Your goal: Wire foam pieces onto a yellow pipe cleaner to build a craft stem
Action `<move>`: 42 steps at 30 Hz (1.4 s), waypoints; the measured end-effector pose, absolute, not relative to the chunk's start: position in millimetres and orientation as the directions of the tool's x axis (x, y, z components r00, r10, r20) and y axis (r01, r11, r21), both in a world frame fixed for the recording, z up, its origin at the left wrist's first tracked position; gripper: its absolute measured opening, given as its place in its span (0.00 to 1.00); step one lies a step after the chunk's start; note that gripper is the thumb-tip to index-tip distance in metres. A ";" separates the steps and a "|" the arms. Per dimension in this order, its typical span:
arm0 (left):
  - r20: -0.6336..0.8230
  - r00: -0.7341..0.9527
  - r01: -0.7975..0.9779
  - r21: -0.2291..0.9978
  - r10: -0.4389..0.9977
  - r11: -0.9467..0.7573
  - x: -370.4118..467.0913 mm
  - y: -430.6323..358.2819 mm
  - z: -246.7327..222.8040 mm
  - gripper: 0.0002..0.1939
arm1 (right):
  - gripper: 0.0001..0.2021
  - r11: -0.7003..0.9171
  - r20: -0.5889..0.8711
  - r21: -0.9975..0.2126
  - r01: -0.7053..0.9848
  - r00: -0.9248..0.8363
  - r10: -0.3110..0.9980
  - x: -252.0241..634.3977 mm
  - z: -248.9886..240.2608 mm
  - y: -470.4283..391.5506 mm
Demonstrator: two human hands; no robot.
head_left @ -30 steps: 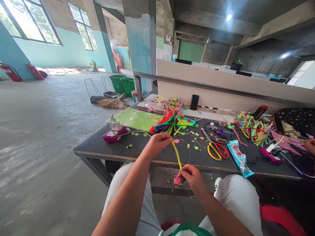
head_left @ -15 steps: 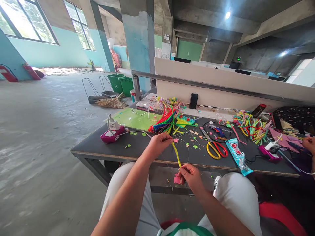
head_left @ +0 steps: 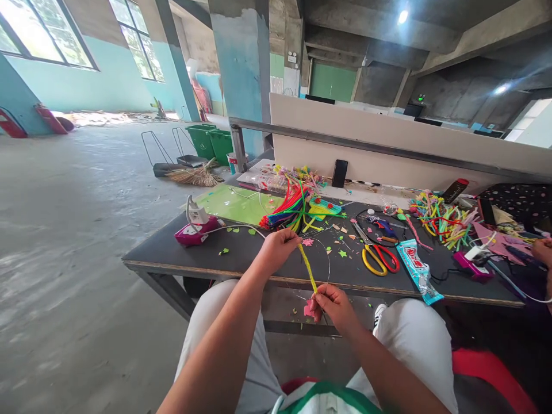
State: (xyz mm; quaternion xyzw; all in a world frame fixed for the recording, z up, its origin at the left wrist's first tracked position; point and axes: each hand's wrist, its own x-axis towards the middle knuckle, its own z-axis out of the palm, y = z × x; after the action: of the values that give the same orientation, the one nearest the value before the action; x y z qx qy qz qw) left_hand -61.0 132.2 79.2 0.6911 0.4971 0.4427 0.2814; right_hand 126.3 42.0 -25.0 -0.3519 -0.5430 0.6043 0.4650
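Note:
A yellow pipe cleaner (head_left: 307, 268) stretches between my two hands, above the front edge of the dark table. My left hand (head_left: 279, 246) pinches its upper end. The lower end is gripped by my right hand (head_left: 331, 303), closer to my lap. A thin wire (head_left: 329, 261) curves beside the pipe cleaner; where it ends I cannot make out. Below my right fingers a pink scrap (head_left: 309, 309) shows, and whether it touches them is unclear. Just past my left fingertips, a pink star cutout (head_left: 307, 242) lies on the tabletop. Behind it rests a bundle of coloured pipe cleaners (head_left: 290, 208).
Scissors (head_left: 374, 259) and a blue wrapper (head_left: 417, 270) lie to the right on the table (head_left: 233, 259). A purple power strip (head_left: 196, 230) sits at the left, its cable running inward. A phone (head_left: 340, 173) leans at the back. Another person's hand (head_left: 542, 250) is at the far right.
Both hands keep hold of the yellow pipe cleaner. My left hand has shifted slightly up and left, and the pink star now shows clear of its fingertips. The view has tilted a little.

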 end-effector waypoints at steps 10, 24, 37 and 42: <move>0.338 0.092 0.461 0.820 0.937 -0.341 -60.5 131.4 81.0 0.14 | 0.12 0.018 0.027 -0.996 -0.085 -0.100 0.995 118.7 -29.1 42.5; 0.371 0.083 0.467 0.806 0.925 -0.365 -61.6 136.2 80.2 0.11 | 0.13 -0.046 -0.002 -0.977 -0.210 -0.208 0.978 120.5 -23.4 34.2; -0.012 0.252 -0.337 0.936 0.968 0.100 -12.1 119.6 64.1 0.28 | 0.12 0.102 0.048 -0.914 -0.392 0.144 0.988 153.9 -5.7 59.8; -0.011 0.270 -0.398 0.909 0.963 0.122 -7.1 117.7 62.2 0.23 | 0.12 0.078 0.037 -0.917 -0.392 0.111 0.993 151.0 -7.7 57.4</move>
State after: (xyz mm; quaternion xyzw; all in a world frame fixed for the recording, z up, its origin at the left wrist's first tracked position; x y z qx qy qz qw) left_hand -7.1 117.7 62.2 0.4278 0.3302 0.5059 0.6723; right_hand 151.0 57.4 -7.7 -0.3986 -0.3772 0.5496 0.6300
